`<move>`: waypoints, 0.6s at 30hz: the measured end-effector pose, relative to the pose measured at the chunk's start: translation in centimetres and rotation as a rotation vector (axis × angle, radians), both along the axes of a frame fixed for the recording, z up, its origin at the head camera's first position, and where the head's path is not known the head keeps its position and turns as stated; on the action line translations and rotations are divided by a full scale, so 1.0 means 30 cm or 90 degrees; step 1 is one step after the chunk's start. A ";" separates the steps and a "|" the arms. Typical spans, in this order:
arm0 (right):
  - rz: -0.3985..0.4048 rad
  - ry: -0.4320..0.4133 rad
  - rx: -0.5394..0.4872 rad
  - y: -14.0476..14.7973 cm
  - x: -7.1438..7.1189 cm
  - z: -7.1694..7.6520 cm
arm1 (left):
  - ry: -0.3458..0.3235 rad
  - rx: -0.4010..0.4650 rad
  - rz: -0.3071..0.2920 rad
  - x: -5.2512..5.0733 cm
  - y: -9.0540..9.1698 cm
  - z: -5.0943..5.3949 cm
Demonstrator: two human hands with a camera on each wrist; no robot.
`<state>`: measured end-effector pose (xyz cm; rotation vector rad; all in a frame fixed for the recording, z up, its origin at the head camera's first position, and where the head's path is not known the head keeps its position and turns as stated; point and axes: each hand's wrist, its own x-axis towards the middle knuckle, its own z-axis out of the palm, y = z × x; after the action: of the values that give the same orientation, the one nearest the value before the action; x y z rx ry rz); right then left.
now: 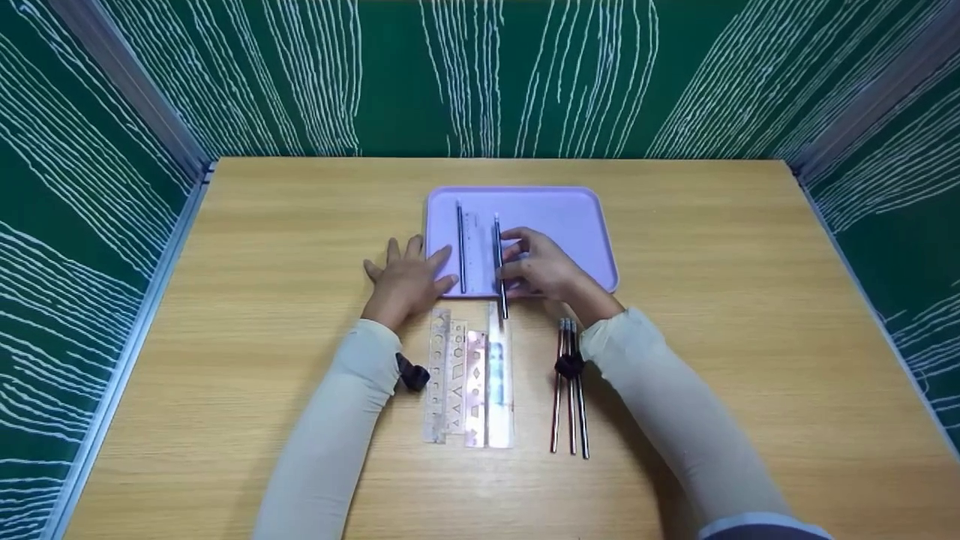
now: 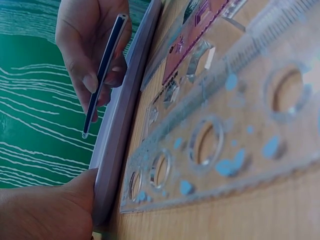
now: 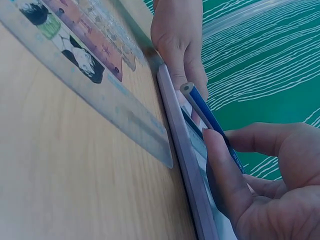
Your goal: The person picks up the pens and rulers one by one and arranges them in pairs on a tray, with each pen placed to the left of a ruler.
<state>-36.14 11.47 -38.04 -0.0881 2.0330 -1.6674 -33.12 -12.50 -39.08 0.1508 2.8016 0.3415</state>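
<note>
A purple tray lies at the table's middle, holding a dark pencil and a clear ruler side by side. My right hand pinches a blue pencil over the tray, right of that ruler; the right wrist view shows this pencil between thumb and fingers. With fingers spread, my left hand rests at the tray's left edge. In the left wrist view the left hand touches the tray's side, and the pinched pencil hangs beyond.
Several rulers stand in a row in front of the tray, among them a clear one, a pink one and a wide one. Pencils lie by my right forearm. Green walls with white lines border the table.
</note>
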 end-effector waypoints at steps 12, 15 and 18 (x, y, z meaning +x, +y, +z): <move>-0.023 -0.001 -0.005 -0.034 -0.048 0.000 | -0.004 0.003 0.006 -0.005 0.003 0.005; -0.024 0.006 0.000 -0.045 -0.061 -0.005 | -0.002 0.002 0.003 -0.004 0.003 -0.001; -0.024 0.015 0.007 -0.053 -0.071 -0.012 | -0.001 -0.006 -0.004 0.000 0.003 -0.005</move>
<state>-38.28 9.87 -38.41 -0.0667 2.0726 -1.6850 -33.12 -12.40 -39.22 0.1571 2.8005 0.3273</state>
